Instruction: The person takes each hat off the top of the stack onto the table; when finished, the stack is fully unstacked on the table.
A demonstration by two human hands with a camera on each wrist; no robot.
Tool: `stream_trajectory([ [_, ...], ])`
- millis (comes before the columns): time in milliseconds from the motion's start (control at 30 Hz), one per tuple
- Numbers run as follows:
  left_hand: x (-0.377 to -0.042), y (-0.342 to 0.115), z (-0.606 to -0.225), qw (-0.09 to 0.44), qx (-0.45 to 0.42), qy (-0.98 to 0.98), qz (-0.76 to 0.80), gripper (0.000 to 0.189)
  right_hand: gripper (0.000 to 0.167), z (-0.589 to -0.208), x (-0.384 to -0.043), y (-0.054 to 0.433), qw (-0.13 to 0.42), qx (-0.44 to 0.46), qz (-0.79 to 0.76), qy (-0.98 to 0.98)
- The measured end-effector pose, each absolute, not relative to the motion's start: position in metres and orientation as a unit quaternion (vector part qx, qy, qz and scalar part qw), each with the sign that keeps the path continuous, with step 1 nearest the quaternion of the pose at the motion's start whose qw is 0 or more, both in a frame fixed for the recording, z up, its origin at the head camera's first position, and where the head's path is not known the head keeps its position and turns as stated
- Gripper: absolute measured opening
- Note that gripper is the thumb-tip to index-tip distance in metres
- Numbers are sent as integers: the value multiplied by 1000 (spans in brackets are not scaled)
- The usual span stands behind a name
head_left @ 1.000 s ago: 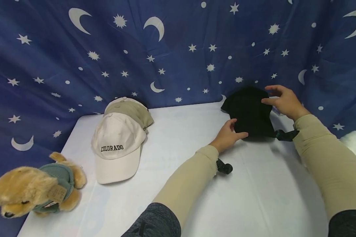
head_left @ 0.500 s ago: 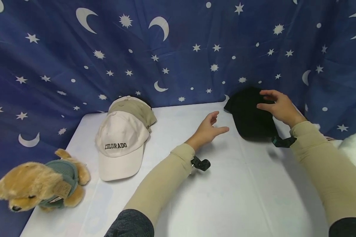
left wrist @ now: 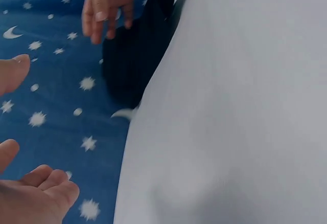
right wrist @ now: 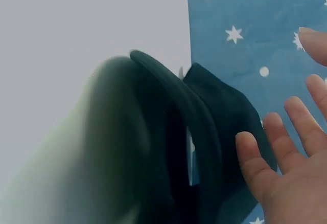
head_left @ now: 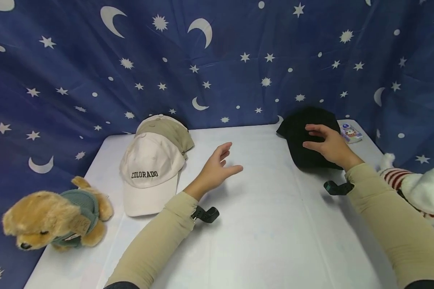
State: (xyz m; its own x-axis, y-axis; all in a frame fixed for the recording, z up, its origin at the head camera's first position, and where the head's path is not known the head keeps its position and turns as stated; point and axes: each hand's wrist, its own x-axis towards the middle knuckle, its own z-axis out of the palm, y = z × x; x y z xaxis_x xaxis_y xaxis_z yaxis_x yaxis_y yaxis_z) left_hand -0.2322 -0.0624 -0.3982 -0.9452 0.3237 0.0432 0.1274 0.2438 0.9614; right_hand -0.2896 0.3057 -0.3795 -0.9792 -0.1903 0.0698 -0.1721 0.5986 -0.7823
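A black cap (head_left: 300, 148) rests at the back right of the white table. My right hand (head_left: 330, 145) hovers over its right side in the head view, fingers apart and holding nothing; in the right wrist view the fingers (right wrist: 276, 157) overlap the cap's crown (right wrist: 230, 121). Over the middle of the table is my left hand (head_left: 214, 170), empty, its thumb and fingers spread. To its left lies a cream cap (head_left: 150, 160) lettered COLORADO, overlapping an olive cap (head_left: 170, 134) with another pale cap behind. The left wrist view shows the black cap (left wrist: 135, 55) beyond the left fingers.
A tan plush dog (head_left: 39, 214) in a green top lies at the table's left edge. At the right edge is a white plush toy (head_left: 424, 190) with red stripes. A small printed packet (head_left: 351, 133) lies beside the black cap. A blue star-patterned cloth (head_left: 231, 52) hangs behind.
My left hand has moved away from the black cap, leftward and nearer. My right hand has drawn slightly back and left, and the packet has come into view. The black cap stays on the table.
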Motion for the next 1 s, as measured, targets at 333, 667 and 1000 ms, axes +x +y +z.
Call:
stream_trajectory([
  [333, -187, -140, -398, 40, 100, 799, 592, 84, 58, -393, -276, 288, 2, -140, -440, 887],
  [667, -157, -195, -397, 4, 61, 811, 581, 84, 53, -403, -274, 265, 10, -174, -442, 880],
  [1000, -137, -235, -398, -43, 20, 817, 574, 80, 52, -403, -275, 222, 53, -222, -483, 845],
])
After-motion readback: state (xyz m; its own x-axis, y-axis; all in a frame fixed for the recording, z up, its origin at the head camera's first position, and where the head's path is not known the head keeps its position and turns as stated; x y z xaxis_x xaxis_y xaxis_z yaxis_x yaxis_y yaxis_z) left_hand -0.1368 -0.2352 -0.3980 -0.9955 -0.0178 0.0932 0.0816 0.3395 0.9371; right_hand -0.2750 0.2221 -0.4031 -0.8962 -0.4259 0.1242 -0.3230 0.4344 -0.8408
